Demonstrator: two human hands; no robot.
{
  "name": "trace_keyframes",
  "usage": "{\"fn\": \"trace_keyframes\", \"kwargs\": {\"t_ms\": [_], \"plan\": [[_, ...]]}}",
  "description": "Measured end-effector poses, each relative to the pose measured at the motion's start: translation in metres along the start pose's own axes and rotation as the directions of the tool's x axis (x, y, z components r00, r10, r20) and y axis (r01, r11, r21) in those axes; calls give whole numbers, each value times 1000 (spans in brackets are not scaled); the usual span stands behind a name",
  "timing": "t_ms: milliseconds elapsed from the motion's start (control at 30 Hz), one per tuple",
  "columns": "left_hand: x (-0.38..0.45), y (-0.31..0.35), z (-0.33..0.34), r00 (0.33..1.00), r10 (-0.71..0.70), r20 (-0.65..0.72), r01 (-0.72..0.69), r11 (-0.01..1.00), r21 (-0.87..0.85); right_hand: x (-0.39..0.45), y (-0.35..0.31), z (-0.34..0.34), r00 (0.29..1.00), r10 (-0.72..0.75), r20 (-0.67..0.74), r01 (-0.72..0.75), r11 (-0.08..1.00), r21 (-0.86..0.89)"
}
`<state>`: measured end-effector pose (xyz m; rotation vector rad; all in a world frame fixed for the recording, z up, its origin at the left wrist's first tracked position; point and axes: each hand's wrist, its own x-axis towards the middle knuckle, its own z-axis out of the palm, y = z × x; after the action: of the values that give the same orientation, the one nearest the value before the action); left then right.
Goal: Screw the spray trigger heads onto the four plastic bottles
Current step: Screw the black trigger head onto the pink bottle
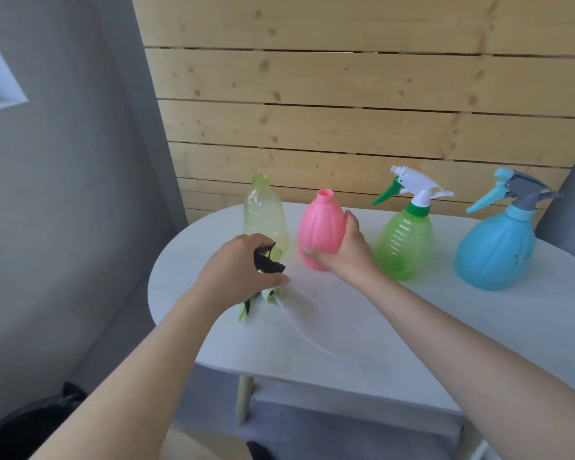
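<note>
White tabletop (362,327) against a wooden plank wall (346,94) carries the whole job. Nearest, the left hand (236,273) curls round a black and pale-green trigger head (268,260), its clear tube (306,330) trailing toward the near edge. Just right of it, the right hand (346,250) grips the pink bottle (321,230), whose neck is open. Behind the left hand stands a yellow-green bottle (264,214), also bare-necked. Further right, the green bottle (407,240) and the blue bottle (495,247) already wear their heads. Two look done, two remain. Whether only one loose head lies under the left hand, I cannot tell.
</note>
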<state>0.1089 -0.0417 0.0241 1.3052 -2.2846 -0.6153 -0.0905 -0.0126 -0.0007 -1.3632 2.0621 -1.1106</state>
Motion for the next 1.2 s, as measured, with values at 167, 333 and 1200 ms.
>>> {"fn": "trace_keyframes", "kwargs": {"t_ms": [167, 333, 1200], "plan": [[1, -6, -1, 1000, 4, 13, -3, 1000, -22, 16, 2, 13, 996, 41, -82, -38, 999, 39], [0, -7, -1, 1000, -3, 27, 5, 999, -46, 18, 2, 13, 996, 30, -89, -25, 998, 54], [7, 39, 29, 994, -70, -88, 36, 939, -342, -79, 67, -173, 997, -13, 72, 51, 830, -555]]}}
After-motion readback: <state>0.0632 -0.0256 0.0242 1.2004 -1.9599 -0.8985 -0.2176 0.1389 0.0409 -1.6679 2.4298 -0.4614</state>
